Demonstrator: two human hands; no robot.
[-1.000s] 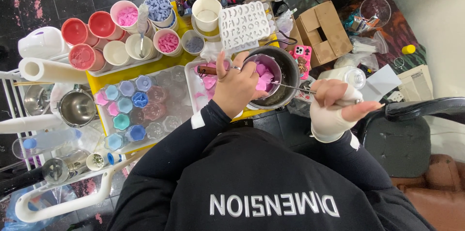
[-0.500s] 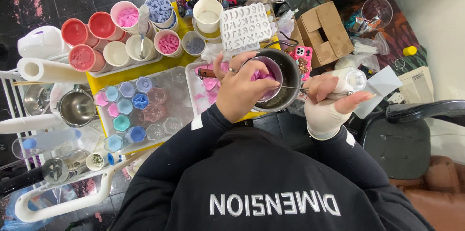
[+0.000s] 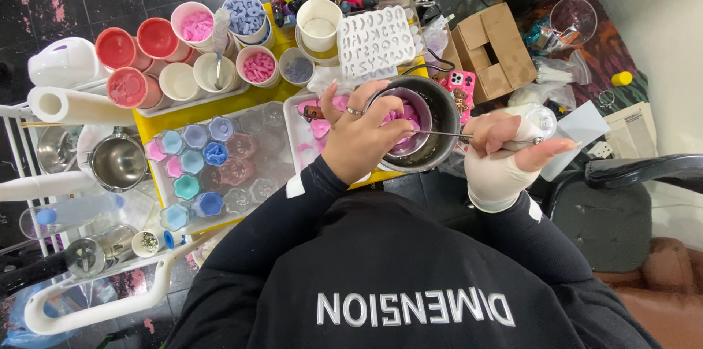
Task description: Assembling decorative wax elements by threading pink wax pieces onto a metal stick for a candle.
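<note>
So, left hand [image 3: 359, 140] fingers grip small pot [image 3: 408, 123] w/ pink pieces; right hand [image 3: 501, 158] fingers pinch metal stirrer [image 3: 447, 134].

A brown cardboard box [image 3: 492, 47] stands open behind a pink-cased phone [image 3: 458, 89], right of the table

Person wears a black long-sleeved top filling the lower centre of the frame; large white block lettering runs across it, appearing mirrored from this view. Small white patch at each sleeve cuff. Left hand [image 3: 359, 136], centre frame, is bare, with a thin silver ring on one finger. Right hand [image 3: 505, 155], right of centre, is covered by a thin white disposable glove reaching the wrist.
</note>
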